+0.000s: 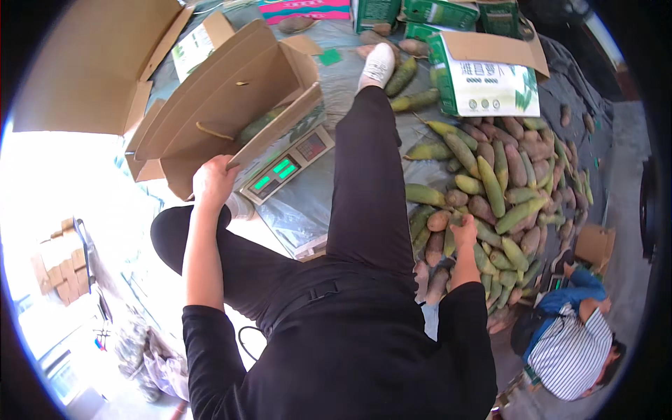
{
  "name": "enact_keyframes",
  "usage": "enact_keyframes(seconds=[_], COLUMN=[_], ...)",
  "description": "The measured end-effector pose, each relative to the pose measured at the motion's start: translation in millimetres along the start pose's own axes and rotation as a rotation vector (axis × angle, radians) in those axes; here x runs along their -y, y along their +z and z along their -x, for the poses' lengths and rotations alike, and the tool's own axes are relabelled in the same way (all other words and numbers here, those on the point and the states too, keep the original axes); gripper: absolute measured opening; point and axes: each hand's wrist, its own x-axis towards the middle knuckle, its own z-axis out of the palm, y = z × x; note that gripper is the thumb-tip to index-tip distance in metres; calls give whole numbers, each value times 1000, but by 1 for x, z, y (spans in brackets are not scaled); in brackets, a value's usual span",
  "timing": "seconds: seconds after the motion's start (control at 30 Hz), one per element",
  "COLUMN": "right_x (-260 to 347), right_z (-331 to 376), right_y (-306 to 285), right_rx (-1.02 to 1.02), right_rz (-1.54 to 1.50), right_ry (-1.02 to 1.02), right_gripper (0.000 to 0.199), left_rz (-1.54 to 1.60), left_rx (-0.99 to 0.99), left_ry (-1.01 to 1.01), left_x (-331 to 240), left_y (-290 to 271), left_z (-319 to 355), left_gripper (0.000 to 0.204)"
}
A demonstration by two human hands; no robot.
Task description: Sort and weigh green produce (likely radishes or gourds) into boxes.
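Observation:
A cardboard box [231, 91], its flaps up, sits on a digital scale [287, 166] with lit green digits. My left hand [213, 182] is closed on the box's near edge. Inside the box lies a long green vegetable [260, 126], partly in shadow. My right hand [463, 232] is low over a large pile of green radishes [491, 185] and reddish root vegetables [481, 208]. Its fingers are curled down among them, beside a reddish root [439, 221]. What those fingers hold, if anything, is hidden.
A green and white carton [490, 87] stands beyond the pile. My white shoe [378, 65] rests by loose green radishes [414, 100]. A large cardboard sheet [77, 70] rises at far left. A person in a striped top [570, 353] bends at lower right, near another box [595, 245].

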Motion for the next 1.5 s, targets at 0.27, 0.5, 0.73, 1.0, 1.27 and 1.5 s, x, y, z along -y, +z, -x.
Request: enact_keyframes(seconds=[0.27,0.5,0.73,1.0,1.27,1.5], right_x=[13,24,63,253,399,461], right_z=[13,26,0,73,154,217], right_y=[8,-4,-55,-166,-179,-118], right_rx=[-95,-155,-276,-319,-186,-368], right_rz=[121,28,-506,-1105,-1161,-788], right_ry=[-60,-80,-362,-844,-1263,-1623], right_gripper=[56,56,48,46,47,35], left_rz=[-28,-25,-13,-39,-73,-92], left_rx=[-3,-15,-4,26,19,10], left_ry=[87,86,64,18,35,71], left_x=[3,7,11,9,10,12], left_y=[6,4,6,3,4,11], left_z=[8,6,2,4,4,0], left_gripper=[15,12,15,16,15,14])
